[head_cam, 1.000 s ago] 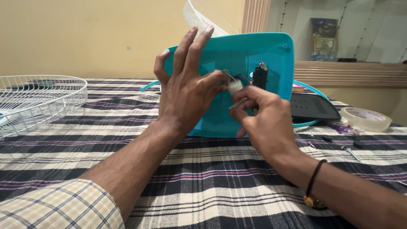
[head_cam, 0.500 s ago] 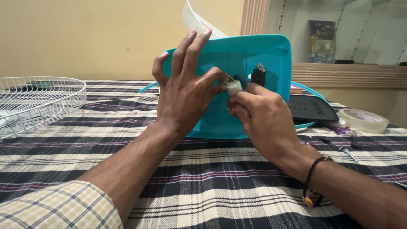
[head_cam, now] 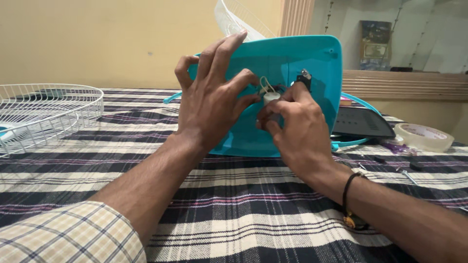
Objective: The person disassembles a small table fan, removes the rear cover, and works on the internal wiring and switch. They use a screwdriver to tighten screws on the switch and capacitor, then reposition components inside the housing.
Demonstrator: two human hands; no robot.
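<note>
From my head view, my right hand (head_cam: 297, 129) pinches a small white cylindrical part (head_cam: 271, 97) in closed fingers against the upright teal housing (head_cam: 292, 63) on the table (head_cam: 234, 204), while my left hand (head_cam: 209, 104), fingers spread, braces the housing just left of it, thumb nearly touching.

one head-worn view, close behind both forearms, faces forward and slightly down across the checked tablecloth (head_cam: 253, 209) toward the yellow wall (head_cam: 97, 39) upper left.
</note>
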